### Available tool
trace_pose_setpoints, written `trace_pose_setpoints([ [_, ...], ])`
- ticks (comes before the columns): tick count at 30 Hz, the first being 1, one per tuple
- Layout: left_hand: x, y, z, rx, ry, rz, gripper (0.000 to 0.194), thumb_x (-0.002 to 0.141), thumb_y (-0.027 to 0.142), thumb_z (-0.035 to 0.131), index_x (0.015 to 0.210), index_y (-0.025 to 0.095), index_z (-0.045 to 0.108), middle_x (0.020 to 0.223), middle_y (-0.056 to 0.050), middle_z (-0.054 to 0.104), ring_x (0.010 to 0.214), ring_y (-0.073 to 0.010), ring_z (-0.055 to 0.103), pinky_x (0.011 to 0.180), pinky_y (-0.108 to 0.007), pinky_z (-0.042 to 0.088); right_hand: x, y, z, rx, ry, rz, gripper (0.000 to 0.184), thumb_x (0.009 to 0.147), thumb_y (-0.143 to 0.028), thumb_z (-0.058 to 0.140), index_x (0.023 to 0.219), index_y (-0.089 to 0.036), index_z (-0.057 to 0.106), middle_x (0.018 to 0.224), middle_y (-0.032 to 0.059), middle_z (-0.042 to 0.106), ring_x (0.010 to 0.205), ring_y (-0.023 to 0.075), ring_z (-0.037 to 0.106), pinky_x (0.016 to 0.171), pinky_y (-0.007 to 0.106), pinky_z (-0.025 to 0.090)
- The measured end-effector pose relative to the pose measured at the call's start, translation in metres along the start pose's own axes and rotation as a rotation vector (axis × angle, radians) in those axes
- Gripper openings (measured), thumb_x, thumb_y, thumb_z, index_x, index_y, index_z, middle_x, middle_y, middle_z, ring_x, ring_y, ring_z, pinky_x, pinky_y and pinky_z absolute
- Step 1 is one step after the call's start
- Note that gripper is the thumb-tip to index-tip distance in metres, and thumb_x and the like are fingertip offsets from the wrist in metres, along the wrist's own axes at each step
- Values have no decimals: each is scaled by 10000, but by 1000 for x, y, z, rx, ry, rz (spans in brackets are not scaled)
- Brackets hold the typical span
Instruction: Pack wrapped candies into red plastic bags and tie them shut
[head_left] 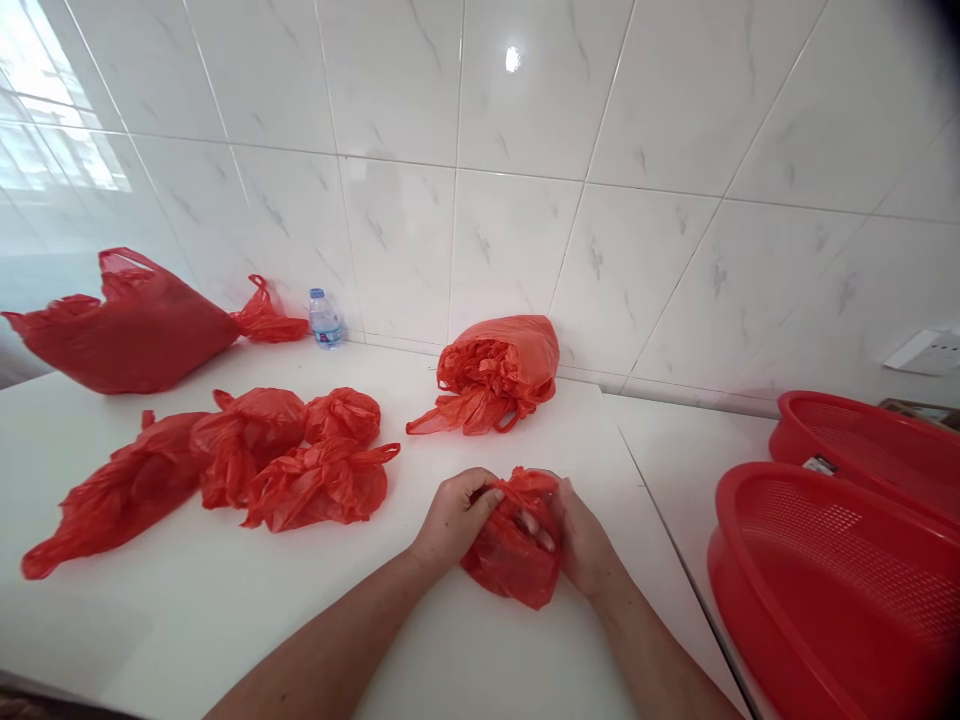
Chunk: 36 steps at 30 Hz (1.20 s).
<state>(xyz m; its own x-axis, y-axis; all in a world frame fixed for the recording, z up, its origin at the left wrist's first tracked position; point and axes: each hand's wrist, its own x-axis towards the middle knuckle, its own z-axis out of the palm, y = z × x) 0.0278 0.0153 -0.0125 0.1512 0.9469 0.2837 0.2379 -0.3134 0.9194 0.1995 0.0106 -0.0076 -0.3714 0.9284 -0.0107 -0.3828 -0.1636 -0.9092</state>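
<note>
Both my hands grip one small red plastic bag [506, 555] on the white table [187, 620]. My left hand [450, 520] pinches its top left edge, fingers closed on the plastic. On the bag's right side, my right hand [574, 535] is closed too, with its fingers pressed into the crumpled plastic. The bag rests on the table between them.
Several tied red bags [300, 460] lie at the left. A large full red bag [127, 325] and a small water bottle [324, 320] stand by the tiled wall. An open red bag stuffed with bags [495, 375] lies behind my hands. Two red baskets [840, 570] sit at the right.
</note>
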Motion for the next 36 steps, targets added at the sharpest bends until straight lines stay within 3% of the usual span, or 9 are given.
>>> trace_pose_setpoints([
  [2, 1, -2, 0, -12, 15, -17, 153, 813, 232, 478, 754, 195, 614, 763, -8, 628, 714, -150, 556, 675, -250, 434, -1, -1, -2, -10, -4, 14, 554, 791, -689, 415, 951, -212, 649, 581, -14, 522, 482, 103, 391, 554, 262, 374],
  [6, 1, -3, 0, 4, 31, -13, 139, 790, 206, 490, 746, 195, 622, 745, -2, 629, 696, -139, 544, 657, -237, 424, -2, -2, -4, -164, 16, 2, 296, 712, -441, 687, 906, -220, 653, 841, 21, 626, 694, 145, 546, 668, 281, 437],
  [8, 1, -3, 0, 18, 45, -6, 122, 778, 198, 505, 741, 196, 621, 726, 4, 620, 682, -133, 533, 655, -234, 422, -1, -2, -3, -276, 57, -16, 407, 690, -339, 712, 1072, -260, 598, 894, 16, 623, 777, 169, 567, 711, 304, 456],
  [11, 0, -3, 1, 44, 51, 12, 103, 764, 186, 520, 747, 199, 621, 722, 5, 607, 673, -131, 523, 645, -235, 419, 1, 1, -2, -502, 277, -58, 559, 685, -270, 677, 1215, -298, 502, 739, -28, 571, 667, 154, 540, 619, 278, 455],
  [14, -1, -1, 3, 77, -3, 48, 102, 763, 197, 529, 746, 203, 630, 744, -6, 615, 681, -137, 531, 648, -246, 421, 4, 4, -6, -640, 423, -89, 360, 658, -230, 638, 1014, -262, 606, 687, -24, 564, 608, 149, 511, 522, 247, 414],
  [18, -4, 3, 5, 135, -74, 119, 94, 760, 205, 540, 729, 212, 628, 723, -7, 599, 683, -143, 521, 658, -258, 419, 6, 5, -11, -674, 447, -60, 42, 654, -209, 560, 671, -215, 598, 624, -15, 583, 573, 139, 470, 467, 229, 359],
  [24, -3, 3, 3, 201, -115, 207, 159, 706, 77, 500, 701, 211, 586, 709, 3, 555, 702, -139, 507, 679, -254, 406, 7, 0, -13, -368, 318, -29, 275, 627, -143, 516, 850, -219, 657, 769, -11, 659, 671, 148, 550, 574, 246, 429],
  [29, 1, -3, -1, 216, -37, 234, 200, 674, 23, 487, 722, 208, 544, 786, -6, 534, 751, -146, 499, 695, -260, 406, 5, -8, -20, 48, 171, 41, 309, 647, -184, 654, 955, -214, 647, 922, 22, 676, 739, 160, 607, 677, 286, 476],
  [36, 5, 0, -14, 211, 61, 298, 112, 826, 198, 512, 718, 203, 485, 809, -28, 525, 787, -166, 487, 734, -290, 402, 14, -15, -63, 179, 493, 6, 260, 552, -156, 772, 770, -203, 638, 696, -7, 652, 603, 122, 591, 559, 233, 490],
])
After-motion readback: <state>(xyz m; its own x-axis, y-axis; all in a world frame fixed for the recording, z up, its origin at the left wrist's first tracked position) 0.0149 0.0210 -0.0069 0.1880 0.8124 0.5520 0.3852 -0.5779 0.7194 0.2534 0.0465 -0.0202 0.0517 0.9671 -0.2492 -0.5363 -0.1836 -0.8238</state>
